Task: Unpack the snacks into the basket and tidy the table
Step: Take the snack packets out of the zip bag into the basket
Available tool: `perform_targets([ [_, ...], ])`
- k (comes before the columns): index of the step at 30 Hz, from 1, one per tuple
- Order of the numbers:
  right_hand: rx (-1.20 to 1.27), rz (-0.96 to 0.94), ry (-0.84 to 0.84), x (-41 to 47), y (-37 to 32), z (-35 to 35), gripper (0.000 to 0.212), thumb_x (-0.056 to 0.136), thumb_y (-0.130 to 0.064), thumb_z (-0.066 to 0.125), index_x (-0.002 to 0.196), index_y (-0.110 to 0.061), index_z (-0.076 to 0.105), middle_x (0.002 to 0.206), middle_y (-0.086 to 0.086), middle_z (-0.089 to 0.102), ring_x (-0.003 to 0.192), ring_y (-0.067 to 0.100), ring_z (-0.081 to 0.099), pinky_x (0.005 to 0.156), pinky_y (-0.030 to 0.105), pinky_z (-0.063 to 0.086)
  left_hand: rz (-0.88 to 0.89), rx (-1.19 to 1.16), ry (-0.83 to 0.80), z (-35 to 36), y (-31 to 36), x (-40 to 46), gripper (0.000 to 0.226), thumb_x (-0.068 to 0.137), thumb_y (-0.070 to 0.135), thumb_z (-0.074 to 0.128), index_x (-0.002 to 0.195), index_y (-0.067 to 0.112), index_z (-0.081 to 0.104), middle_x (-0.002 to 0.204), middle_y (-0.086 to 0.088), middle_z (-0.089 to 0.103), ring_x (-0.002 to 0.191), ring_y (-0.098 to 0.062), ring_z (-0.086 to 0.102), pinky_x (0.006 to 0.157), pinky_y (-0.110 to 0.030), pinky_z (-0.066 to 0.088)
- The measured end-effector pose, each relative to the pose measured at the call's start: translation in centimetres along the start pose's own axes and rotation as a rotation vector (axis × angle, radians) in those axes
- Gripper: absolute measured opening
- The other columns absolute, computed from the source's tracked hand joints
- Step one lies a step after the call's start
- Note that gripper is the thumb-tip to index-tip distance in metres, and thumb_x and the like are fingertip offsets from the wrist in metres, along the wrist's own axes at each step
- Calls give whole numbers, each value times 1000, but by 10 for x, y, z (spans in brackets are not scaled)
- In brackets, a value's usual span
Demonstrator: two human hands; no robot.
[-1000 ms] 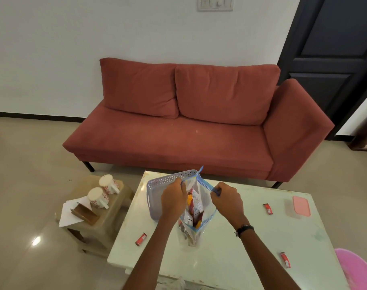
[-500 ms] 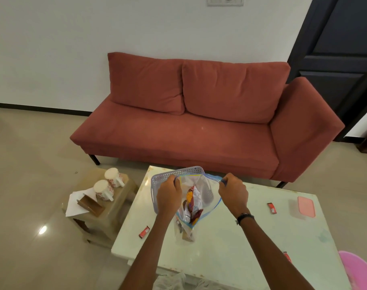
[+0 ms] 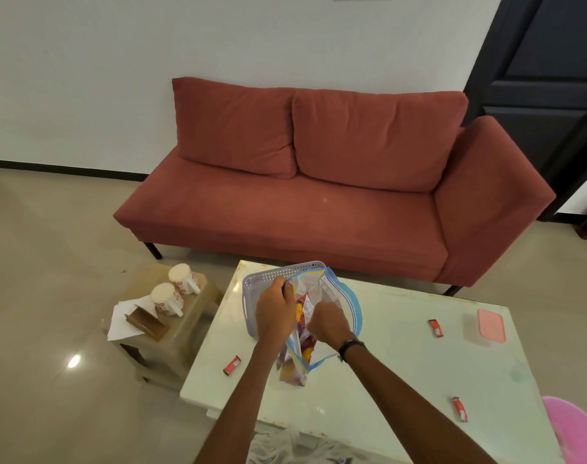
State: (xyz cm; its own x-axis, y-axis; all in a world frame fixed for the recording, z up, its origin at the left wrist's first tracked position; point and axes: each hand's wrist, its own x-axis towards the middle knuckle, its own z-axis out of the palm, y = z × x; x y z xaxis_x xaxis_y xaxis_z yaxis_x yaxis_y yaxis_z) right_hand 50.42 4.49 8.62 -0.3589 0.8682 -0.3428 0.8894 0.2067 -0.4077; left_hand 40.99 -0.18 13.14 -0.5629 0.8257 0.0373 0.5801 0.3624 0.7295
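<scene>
Ok so the person is standing at the pale table (image 3: 402, 373), and everything here is relative to the clear zip bag (image 3: 344, 298) with the blue seal strip that's standing on it. The left hand (image 3: 274, 314) is curled around the bag's left rim, pinching it up. The right hand (image 3: 327, 324) is down inside the bag's mouth, fingers curled tight, and it looks like it's got hold of one of the snack packets (image 3: 303, 308), the red and orange ones packed inside, though the fingertips are buried so I can't say exactly which packet. There's a dark band on that wrist.

Right behind the bag, touching it on the far-left side, sits the lavender basket (image 3: 251, 286) with the perforated walls. I can't see what's in it from here, the hands and the bag cover most of it.

Loose stuff: one small red wrapper (image 3: 232, 365) lies left of the bag near the table edge, another (image 3: 435, 328) off to the right, a third (image 3: 460, 409) right and nearer the person. Further right of the bag is a pink lidded container (image 3: 491, 325). Left of the bag, off the table, a low stool (image 3: 198, 289) holds two patterned mugs (image 3: 166, 298) and some paper (image 3: 124, 323). Beyond the bag is the red sofa (image 3: 318, 209).
</scene>
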Motion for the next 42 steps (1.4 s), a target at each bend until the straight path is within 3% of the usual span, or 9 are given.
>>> perform_targets([
  [5, 24, 95, -94, 16, -3, 17, 38, 92, -33, 52, 114, -2, 57, 116, 15, 64, 108, 28, 60, 91, 34, 48, 2, -70, 29, -6, 5, -7, 30, 99, 26, 40, 105, 5, 60, 102, -12, 68, 83, -20, 65, 64, -21, 49],
  [10, 57, 149, 53, 24, -6, 26, 37, 90, -35, 55, 113, -5, 58, 114, 12, 64, 106, 26, 60, 87, 32, 48, 9, -65, 67, -11, 1, -10, 27, 99, 26, 39, 99, 9, 59, 88, -6, 63, 68, -11, 56, 53, -10, 39],
  [18, 111, -57, 258, 21, -17, 3, 24, 91, -32, 50, 89, -10, 60, 97, 8, 67, 91, 26, 62, 69, 33, 46, -72, -58, 123, -10, -13, 0, 26, 99, 23, 38, 98, 9, 60, 87, -6, 64, 73, -16, 55, 55, -21, 35],
  [26, 75, -140, 370, 6, -6, -39, 23, 98, -19, 35, 120, -15, 44, 103, 12, 67, 85, 32, 65, 62, 33, 41, -158, -68, 107, 8, -13, 17, 27, 99, 23, 37, 96, 7, 59, 92, -13, 68, 72, -16, 55, 59, -26, 41],
  [28, 136, -145, 397, 1, -4, -45, 19, 101, -23, 33, 113, -16, 45, 99, 8, 66, 80, 29, 63, 60, 29, 41, -181, -59, 114, 9, -15, 18, 27, 99, 24, 37, 98, 8, 59, 94, -12, 68, 73, -14, 55, 61, -25, 40],
  [30, 206, -134, 452, -4, -3, -50, 16, 102, -26, 30, 99, -18, 43, 87, 1, 60, 67, 21, 54, 49, 22, 31, -202, -66, 120, 11, -18, 19, 28, 100, 25, 36, 102, 8, 59, 96, -12, 68, 75, -13, 55, 63, -25, 42],
  [34, 326, -115, 503, -5, -1, -60, 14, 102, -25, 32, 90, -18, 37, 75, -1, 54, 59, 15, 46, 45, 22, 24, -250, -100, 113, 14, -16, 22, 28, 100, 23, 38, 101, 5, 59, 99, -14, 68, 76, -13, 55, 64, -21, 42],
  [39, 466, -52, 396, 1, -3, -66, 24, 102, -30, 30, 101, -11, 45, 86, 4, 60, 72, 22, 55, 59, 31, 41, -268, -129, 103, 15, -10, 26, 23, 99, 16, 37, 82, 8, 51, 92, -19, 67, 69, -15, 51, 49, -14, 28],
  [42, 869, -13, 179, 7, 1, -66, 31, 101, -38, 34, 105, -11, 49, 102, 10, 64, 88, 20, 61, 79, 40, 54, -271, -157, 97, 15, -4, 34, 26, 98, 14, 37, 89, 2, 59, 94, -20, 68, 71, -17, 50, 50, -17, 29],
])
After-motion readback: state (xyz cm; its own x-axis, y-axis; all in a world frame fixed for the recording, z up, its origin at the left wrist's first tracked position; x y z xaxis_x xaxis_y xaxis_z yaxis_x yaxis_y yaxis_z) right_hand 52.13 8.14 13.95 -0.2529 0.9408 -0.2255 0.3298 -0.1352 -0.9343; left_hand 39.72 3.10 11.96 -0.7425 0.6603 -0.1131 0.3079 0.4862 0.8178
